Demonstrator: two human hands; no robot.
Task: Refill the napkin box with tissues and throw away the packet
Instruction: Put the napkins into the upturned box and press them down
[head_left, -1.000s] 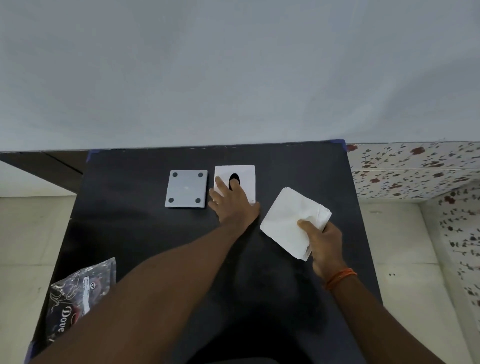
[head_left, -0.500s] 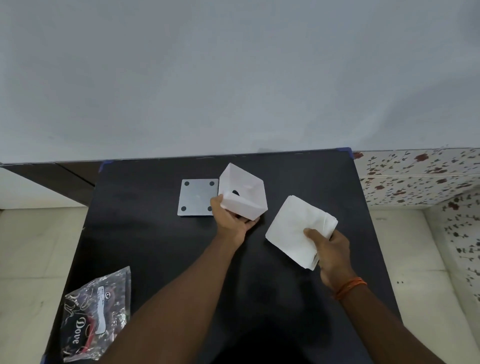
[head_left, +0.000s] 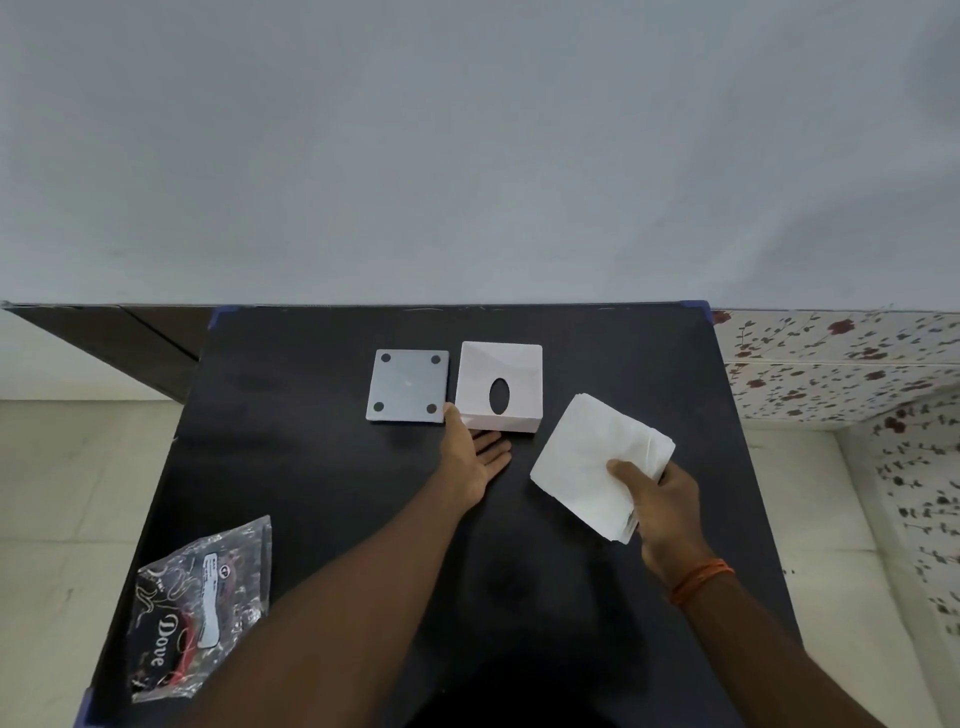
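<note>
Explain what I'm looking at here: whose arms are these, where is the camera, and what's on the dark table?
No machine here: a person wears a camera on the head, looking down at their own hands. The right hand holds a stack of white tissues. The left hand lies open beside the white napkin box, which is turned open side up, its oval slot showing. Left of it lies the grey base plate. The emptied plastic packet sits at the near left corner of the black table.
</note>
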